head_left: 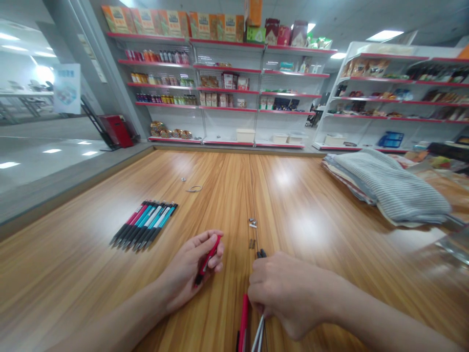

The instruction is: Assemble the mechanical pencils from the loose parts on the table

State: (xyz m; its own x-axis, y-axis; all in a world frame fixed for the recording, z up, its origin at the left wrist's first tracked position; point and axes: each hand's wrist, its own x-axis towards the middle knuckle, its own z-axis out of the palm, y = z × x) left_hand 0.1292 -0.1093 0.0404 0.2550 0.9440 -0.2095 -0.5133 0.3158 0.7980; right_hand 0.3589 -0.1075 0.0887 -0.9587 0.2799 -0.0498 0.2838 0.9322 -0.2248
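My left hand [200,266] is closed around a red pen barrel [210,255] with a black lower end, held tilted above the table. To its right, my right hand [280,291] is low over the tabletop with its fingers curled down and the fingertips hidden. Thin white pen refills [258,335] stick out below those fingers; whether they are gripped cannot be made out. Black pen grips [261,253] show just beyond the right knuckles. Beside this hand lies another red barrel [243,320]. Small metal tips [252,222] and springs [251,243] lie farther up the table.
A row of assembled pens [144,225], red, blue and white, lies at the left. Beyond it are a wire ring [194,188] and a small metal piece [183,180]. Folded striped cloths [392,181] are stacked at the right. Stocked shelves [227,90] stand behind the wooden table [311,205].
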